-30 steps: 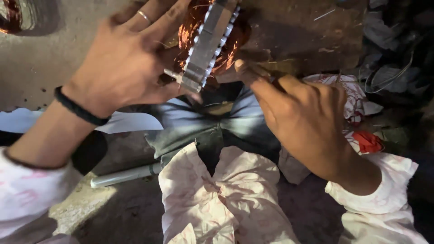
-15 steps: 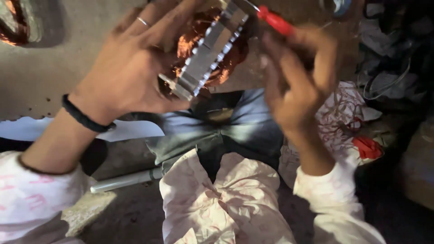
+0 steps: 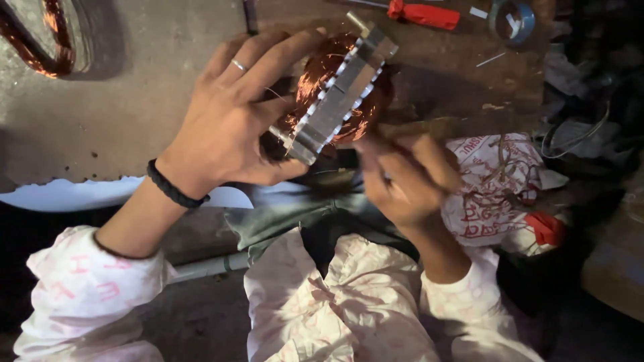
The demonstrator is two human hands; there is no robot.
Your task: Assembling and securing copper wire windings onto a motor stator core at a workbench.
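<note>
My left hand (image 3: 228,131) grips a motor stator (image 3: 339,90), a stack of grey steel plates with copper windings bulging out on both sides, held tilted above my lap. A ring is on one finger and a black band on the wrist. My right hand (image 3: 409,181) is just below the stator's lower edge, blurred, fingers curled and apart, with nothing seen in it. A red-handled screwdriver (image 3: 422,13) lies on the wooden board (image 3: 456,87) at the top.
A copper wire coil (image 3: 40,47) lies at the top left on the concrete floor. A blue tape roll (image 3: 513,19) sits beside the screwdriver. A white printed bag (image 3: 496,194) and tangled wires (image 3: 577,134) are at right; a white sheet (image 3: 60,194) and grey pipe (image 3: 208,265) at left.
My right hand held the red-handled screwdriver up by the stator half a second ago; now the screwdriver lies on the board and the hand has dropped below the stator. The left hand keeps its grip.
</note>
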